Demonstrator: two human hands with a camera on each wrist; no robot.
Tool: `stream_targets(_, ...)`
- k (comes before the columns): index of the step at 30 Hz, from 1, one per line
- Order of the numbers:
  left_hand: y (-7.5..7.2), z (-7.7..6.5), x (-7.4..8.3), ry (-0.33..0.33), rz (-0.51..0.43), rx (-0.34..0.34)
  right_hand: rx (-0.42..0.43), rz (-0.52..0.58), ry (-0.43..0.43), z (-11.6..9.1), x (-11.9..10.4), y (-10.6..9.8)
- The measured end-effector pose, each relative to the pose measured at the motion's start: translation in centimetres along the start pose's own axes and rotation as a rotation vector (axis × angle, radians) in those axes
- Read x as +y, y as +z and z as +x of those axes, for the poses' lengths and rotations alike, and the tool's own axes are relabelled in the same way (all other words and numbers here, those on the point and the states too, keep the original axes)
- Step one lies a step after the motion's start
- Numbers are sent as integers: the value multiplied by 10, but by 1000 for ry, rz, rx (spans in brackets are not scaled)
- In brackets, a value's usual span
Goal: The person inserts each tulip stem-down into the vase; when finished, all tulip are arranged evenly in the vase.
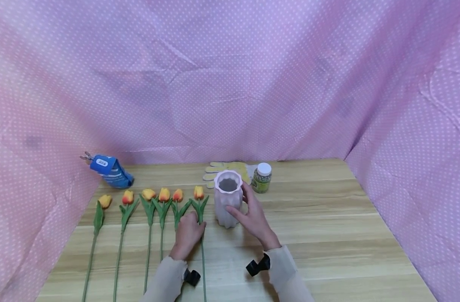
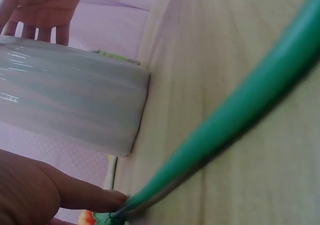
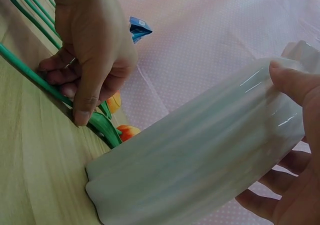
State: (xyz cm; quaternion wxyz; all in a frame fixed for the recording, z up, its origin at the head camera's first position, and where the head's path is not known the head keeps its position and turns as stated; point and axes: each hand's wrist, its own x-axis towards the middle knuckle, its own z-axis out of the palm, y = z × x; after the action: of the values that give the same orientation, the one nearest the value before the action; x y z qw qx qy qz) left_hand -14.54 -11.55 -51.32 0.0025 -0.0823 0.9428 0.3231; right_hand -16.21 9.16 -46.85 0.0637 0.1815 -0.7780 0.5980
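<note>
A pale, fluted vase stands upright near the table's middle, its scalloped mouth facing up. My right hand holds its right side near the top, thumb in front and fingers spread around the back. Just left of the vase lies an orange-yellow tulip with a long green stem. My left hand pinches that stem just below the leaves, thumb and curled fingers low over the tabletop. In the right wrist view, the left thumb presses against the stem, which lies close to the wood.
Several more tulips lie in a row to the left, stems toward me. A blue packet closed by a clip stands at the back left. Behind the vase are yellow-white gloves and a white-lidded jar. Pink dotted cloth surrounds the table.
</note>
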Motion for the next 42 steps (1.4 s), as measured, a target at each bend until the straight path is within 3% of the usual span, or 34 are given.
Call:
stream_targets(7, -6, -4, 1, -45, -58, -40, -4, -2, 15, 0, 0, 1)
stream_targets(13, -6, -7, 0, -79, -183, -78, 5, -9, 21, -1, -1, 1)
stream_targets(28, -12, -6, -9, -109, -351, -178, 12, -20, 8, -2, 2, 0)
stream_targets(36, -19, -5, -12, -149, -444, -181, 10, -22, -2, -1, 3, 0)
stream_targets(42, -25, -3, -15, -196, -574, -196, 13, -24, -4, -1, 1, 0)
